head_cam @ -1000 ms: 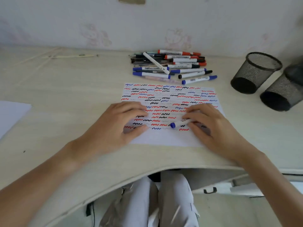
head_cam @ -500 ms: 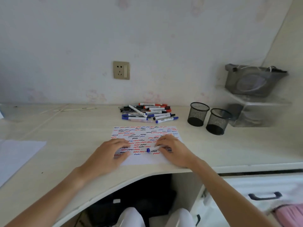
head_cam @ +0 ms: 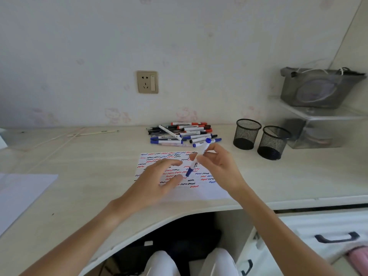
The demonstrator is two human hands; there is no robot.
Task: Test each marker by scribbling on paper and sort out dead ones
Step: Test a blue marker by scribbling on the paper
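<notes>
A sheet of paper (head_cam: 207,193) covered with red, blue and black squiggles lies on the desk in front of me. My right hand (head_cam: 221,168) holds a white marker with blue ends (head_cam: 194,164) tilted above the paper, its capped lower end pointing down and left. My left hand (head_cam: 157,180) hovers over the paper just left of the marker, fingers spread and holding nothing. A pile of markers (head_cam: 183,134) with red, blue and black caps lies behind the paper near the wall.
Two black mesh pen cups (head_cam: 247,134) (head_cam: 272,143) stand to the right of the pile. A clear shelf with a grey pouch (head_cam: 320,87) sits at far right. A blank sheet (head_cam: 20,194) lies at left. The desk (head_cam: 79,166) edge curves inward near my knees.
The right hand picked the blue marker up off the paper and tilted it upright. The left hand lifted from the paper and opened toward it. The camera view rose.
</notes>
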